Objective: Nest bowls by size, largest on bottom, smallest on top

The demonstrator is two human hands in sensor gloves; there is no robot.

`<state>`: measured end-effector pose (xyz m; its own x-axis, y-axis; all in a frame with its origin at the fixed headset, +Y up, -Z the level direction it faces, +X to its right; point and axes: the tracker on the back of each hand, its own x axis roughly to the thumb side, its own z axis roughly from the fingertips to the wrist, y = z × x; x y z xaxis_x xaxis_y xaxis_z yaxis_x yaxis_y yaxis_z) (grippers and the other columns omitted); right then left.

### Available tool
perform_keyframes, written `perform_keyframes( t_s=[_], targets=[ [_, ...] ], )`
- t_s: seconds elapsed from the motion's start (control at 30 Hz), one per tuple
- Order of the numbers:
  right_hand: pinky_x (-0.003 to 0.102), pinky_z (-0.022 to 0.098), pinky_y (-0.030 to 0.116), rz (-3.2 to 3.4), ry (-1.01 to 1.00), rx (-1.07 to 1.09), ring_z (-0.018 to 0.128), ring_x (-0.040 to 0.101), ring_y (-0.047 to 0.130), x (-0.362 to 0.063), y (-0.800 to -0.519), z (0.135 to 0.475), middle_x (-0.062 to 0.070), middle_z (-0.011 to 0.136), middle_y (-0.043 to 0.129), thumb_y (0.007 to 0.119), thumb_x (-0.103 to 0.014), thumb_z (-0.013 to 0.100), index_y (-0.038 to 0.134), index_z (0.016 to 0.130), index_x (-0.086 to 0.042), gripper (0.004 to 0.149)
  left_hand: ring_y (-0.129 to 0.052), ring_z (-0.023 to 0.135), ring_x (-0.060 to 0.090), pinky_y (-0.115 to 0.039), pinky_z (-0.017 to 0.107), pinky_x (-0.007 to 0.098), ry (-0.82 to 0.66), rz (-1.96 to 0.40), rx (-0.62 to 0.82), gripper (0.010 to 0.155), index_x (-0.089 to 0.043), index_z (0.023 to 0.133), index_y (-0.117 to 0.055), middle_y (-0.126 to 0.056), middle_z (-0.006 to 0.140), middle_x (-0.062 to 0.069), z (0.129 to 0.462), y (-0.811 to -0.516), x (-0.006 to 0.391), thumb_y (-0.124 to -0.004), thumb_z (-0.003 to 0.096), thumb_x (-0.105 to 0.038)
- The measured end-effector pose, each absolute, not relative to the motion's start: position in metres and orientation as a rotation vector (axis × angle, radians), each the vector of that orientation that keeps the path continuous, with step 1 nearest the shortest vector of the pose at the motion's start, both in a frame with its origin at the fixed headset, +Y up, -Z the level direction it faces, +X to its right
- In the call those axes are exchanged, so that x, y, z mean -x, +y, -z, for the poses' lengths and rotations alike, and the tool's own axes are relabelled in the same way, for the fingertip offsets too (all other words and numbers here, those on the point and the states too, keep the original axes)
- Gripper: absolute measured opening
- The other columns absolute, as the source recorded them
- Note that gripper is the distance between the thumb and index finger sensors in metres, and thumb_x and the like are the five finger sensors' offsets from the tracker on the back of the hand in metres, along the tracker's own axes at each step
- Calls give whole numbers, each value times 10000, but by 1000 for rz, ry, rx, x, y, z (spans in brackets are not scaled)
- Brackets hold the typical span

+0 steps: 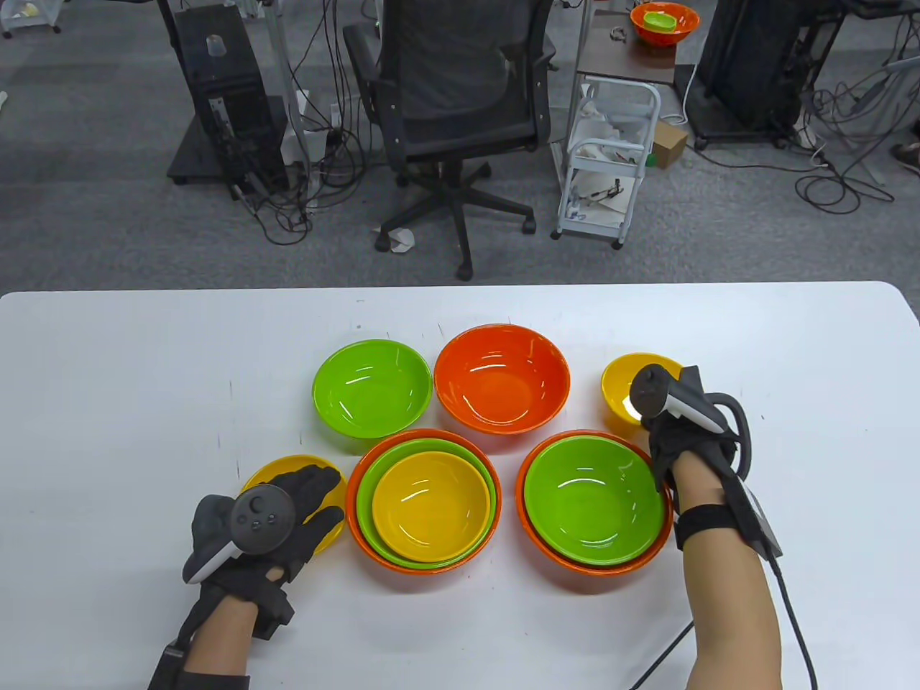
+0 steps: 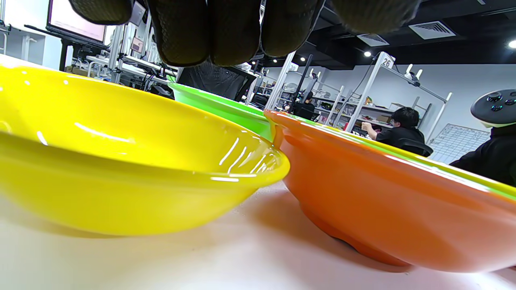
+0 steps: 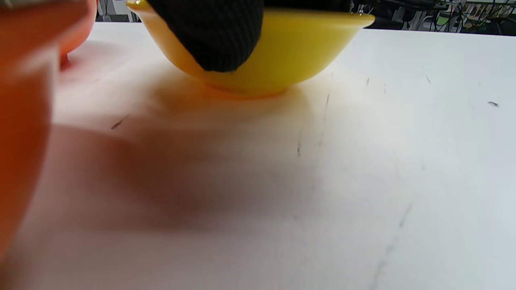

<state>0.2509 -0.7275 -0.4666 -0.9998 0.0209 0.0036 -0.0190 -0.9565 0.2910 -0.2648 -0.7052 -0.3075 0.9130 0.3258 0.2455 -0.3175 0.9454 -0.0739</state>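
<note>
A small yellow bowl (image 1: 329, 535) sits front left; my left hand (image 1: 313, 496) hovers flat and open over it, fingers (image 2: 209, 32) above its rim in the left wrist view (image 2: 121, 161). Beside it stands a stack of orange, green and yellow bowls (image 1: 424, 503). To the right is an orange bowl with a green one inside (image 1: 595, 501). A single green bowl (image 1: 372, 388) and a single orange bowl (image 1: 502, 377) stand behind. My right hand (image 1: 658, 420) grips the near rim of another small yellow bowl (image 1: 619, 384), which rests on the table; one finger (image 3: 217, 36) lies on its outer wall (image 3: 294, 48).
The white table (image 1: 144, 402) has bare room at left, right and front. The right stack's orange wall (image 3: 20, 121) is close at the left of the right wrist view. An office chair (image 1: 460, 108) and a cart (image 1: 607, 165) stand beyond the far edge.
</note>
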Motion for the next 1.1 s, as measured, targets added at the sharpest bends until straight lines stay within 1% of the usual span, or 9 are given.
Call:
perform_keyframes(
  t_s=[0.07,0.1,0.3,0.47,0.5,0.6,0.8,0.97,1.1],
  targets=[
    [640,714,447,-3087,283,-34,884,491,731,-252,-721,464,202,878,861,824,-150,456,832,880,-53,435,-715,1052,383,-561,759,664,-259,-333,33,647,-290,1082,-629,-692,1126,69,308,-705,265,-657,494,-560],
    [644,705,474,-3084,217,-37,854,493,763,-253,-718,464,204,846,887,835,-150,446,855,856,-45,424,-715,1052,382,-561,759,663,-261,-334,34,646,-290,1081,-631,-691,1125,70,308,-705,265,-657,495,-559],
    [641,683,543,-3121,96,-58,782,477,834,-250,-708,453,189,787,930,859,-180,427,884,817,-50,412,-715,1052,382,-560,758,664,-261,-341,32,646,-290,1082,-630,-690,1126,69,307,-705,266,-657,495,-559],
    [643,666,585,-3134,-58,-121,749,467,867,-244,-695,437,175,754,959,883,-211,414,909,791,-61,407,-714,1053,381,-561,759,663,-263,-342,35,646,-292,1082,-630,-690,1127,66,308,-706,265,-656,494,-560],
    [647,657,599,-3109,-117,-144,738,469,875,-243,-691,432,177,741,968,891,-211,409,917,781,-57,404,-714,1053,381,-561,759,664,-264,-341,37,647,-291,1082,-629,-689,1128,67,308,-706,265,-656,495,-559],
    [651,640,624,-3092,-182,-186,725,472,882,-239,-683,422,177,735,971,898,-217,406,924,775,-57,403,-713,1053,382,-559,759,664,-267,-342,39,646,-291,1083,-628,-689,1128,68,307,-706,265,-656,495,-559],
    [652,631,638,-3061,-288,-307,718,463,893,-226,-668,391,168,721,985,908,-238,403,935,764,-67,401,-714,1054,380,-560,761,662,-272,-350,34,645,-294,1081,-630,-690,1128,63,307,-707,265,-655,495,-560],
    [653,632,638,-3030,-335,-389,723,459,894,-217,-665,366,163,724,987,914,-243,401,940,762,-73,400,-717,1053,376,-561,761,662,-273,-358,24,644,-292,1080,-633,-692,1127,63,307,-707,265,-657,495,-559],
    [651,628,648,-2995,-347,-471,726,458,895,-207,-670,344,158,724,989,917,-243,401,944,762,-75,399,-718,1052,379,-562,760,662,-274,-359,17,643,-291,1079,-635,-694,1124,62,307,-706,266,-657,494,-558]
  ],
)
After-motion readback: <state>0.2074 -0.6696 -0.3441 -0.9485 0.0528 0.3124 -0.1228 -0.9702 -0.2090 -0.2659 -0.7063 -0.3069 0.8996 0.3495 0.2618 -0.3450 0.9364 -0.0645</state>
